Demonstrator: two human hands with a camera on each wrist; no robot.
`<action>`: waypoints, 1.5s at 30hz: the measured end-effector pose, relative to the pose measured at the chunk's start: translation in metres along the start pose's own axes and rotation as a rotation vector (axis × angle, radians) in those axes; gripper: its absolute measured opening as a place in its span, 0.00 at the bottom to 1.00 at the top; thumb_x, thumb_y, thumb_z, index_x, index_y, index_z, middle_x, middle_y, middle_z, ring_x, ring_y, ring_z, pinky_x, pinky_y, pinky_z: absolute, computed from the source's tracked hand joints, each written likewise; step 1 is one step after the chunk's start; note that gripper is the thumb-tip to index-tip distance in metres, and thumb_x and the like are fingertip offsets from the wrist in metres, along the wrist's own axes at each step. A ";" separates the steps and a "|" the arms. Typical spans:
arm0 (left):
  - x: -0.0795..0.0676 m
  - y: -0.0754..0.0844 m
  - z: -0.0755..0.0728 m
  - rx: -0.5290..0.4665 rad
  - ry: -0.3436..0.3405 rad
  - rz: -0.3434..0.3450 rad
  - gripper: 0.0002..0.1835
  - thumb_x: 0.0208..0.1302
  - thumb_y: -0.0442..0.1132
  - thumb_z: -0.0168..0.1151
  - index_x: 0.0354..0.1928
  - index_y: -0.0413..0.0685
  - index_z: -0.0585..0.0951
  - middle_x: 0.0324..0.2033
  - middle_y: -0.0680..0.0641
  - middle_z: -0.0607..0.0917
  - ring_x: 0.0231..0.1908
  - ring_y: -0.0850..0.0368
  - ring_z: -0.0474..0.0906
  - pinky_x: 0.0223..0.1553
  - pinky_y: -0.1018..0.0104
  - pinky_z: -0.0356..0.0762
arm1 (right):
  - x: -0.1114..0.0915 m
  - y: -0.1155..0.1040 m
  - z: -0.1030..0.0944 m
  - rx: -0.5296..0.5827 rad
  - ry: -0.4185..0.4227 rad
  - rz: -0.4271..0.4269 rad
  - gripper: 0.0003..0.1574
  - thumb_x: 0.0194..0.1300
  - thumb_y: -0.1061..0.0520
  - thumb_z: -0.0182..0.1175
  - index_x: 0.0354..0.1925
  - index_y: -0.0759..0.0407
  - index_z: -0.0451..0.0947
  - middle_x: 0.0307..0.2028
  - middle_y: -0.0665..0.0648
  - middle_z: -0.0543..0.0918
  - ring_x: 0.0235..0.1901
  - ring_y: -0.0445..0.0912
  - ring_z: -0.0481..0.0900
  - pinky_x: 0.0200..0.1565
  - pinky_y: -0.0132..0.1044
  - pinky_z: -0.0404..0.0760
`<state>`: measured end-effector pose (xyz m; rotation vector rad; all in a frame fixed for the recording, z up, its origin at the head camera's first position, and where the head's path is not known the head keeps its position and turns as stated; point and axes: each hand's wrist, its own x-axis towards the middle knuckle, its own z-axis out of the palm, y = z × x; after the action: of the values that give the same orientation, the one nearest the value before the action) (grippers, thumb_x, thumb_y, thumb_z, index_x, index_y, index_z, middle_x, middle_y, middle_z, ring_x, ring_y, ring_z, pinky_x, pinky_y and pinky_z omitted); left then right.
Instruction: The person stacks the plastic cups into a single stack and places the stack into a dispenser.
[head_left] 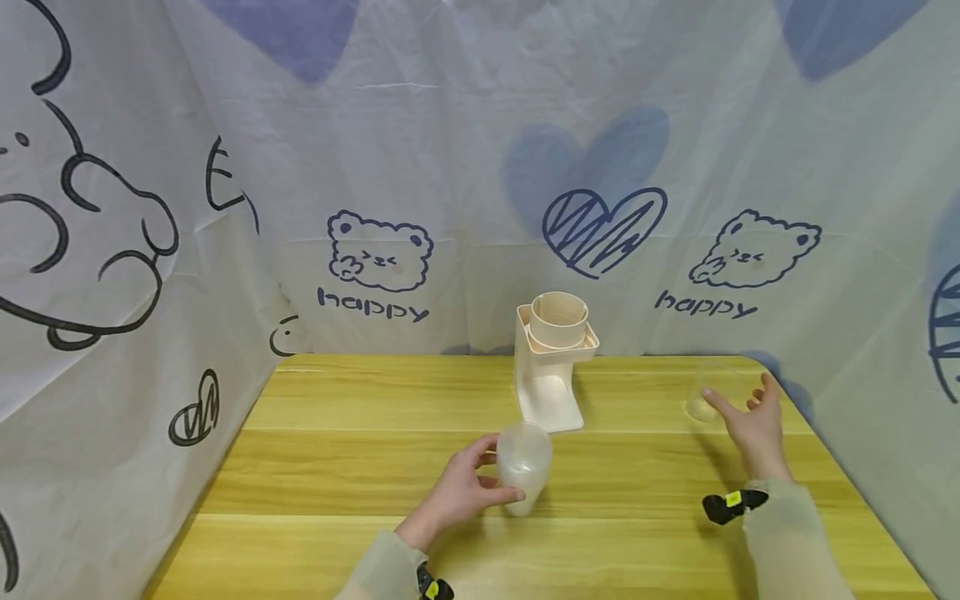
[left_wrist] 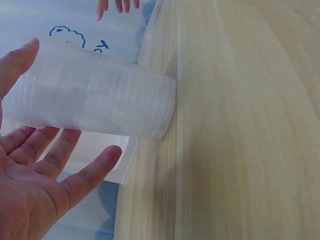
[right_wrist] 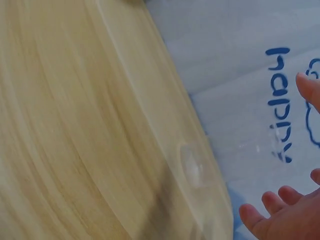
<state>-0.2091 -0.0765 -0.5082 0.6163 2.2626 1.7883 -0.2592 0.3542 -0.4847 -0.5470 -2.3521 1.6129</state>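
Note:
A stack of translucent plastic cups (head_left: 523, 458) stands near the middle of the table, its base down at the wood. My left hand (head_left: 467, 487) holds it from the left, thumb on the near side and fingers behind. In the left wrist view several rims show at the wide end of the cup stack (left_wrist: 95, 92), while one finger (left_wrist: 95, 167) sticks out from it. A single clear cup (head_left: 701, 407) stands at the far right. Beside it is my right hand (head_left: 756, 429), thumb and fingers spread apart. The right wrist view shows the clear cup (right_wrist: 192, 167) beyond the spread fingers.
A cream-coloured cup holder (head_left: 553, 400) with a round collar (head_left: 558, 321) on top stands at the table's back, just behind the stack. The wooden table (head_left: 360, 467) ends against a hanging cloth (head_left: 465, 167) printed with hearts and bears.

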 end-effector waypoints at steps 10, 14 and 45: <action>0.000 -0.001 0.000 -0.002 0.003 -0.005 0.37 0.52 0.39 0.78 0.64 0.47 0.72 0.52 0.48 0.78 0.53 0.46 0.76 0.48 0.52 0.82 | 0.016 0.008 0.001 -0.011 -0.085 0.044 0.70 0.64 0.36 0.61 0.76 0.55 0.21 0.75 0.68 0.35 0.72 0.66 0.41 0.68 0.64 0.53; -0.001 -0.001 0.000 0.001 0.003 -0.010 0.37 0.51 0.39 0.78 0.64 0.47 0.72 0.53 0.48 0.78 0.53 0.45 0.76 0.48 0.55 0.82 | 0.020 0.007 0.001 -0.030 -0.103 0.056 0.69 0.65 0.36 0.60 0.76 0.56 0.21 0.75 0.68 0.34 0.72 0.67 0.41 0.67 0.64 0.53; 0.000 0.000 0.000 -0.003 0.004 -0.007 0.38 0.51 0.39 0.78 0.65 0.46 0.72 0.52 0.47 0.78 0.53 0.43 0.75 0.49 0.51 0.81 | 0.031 -0.003 0.029 -0.131 -0.189 0.043 0.64 0.65 0.35 0.60 0.77 0.62 0.34 0.69 0.78 0.53 0.66 0.69 0.55 0.62 0.63 0.64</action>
<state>-0.2091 -0.0768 -0.5087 0.6036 2.2613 1.7907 -0.2991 0.3421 -0.4932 -0.4931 -2.6159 1.6005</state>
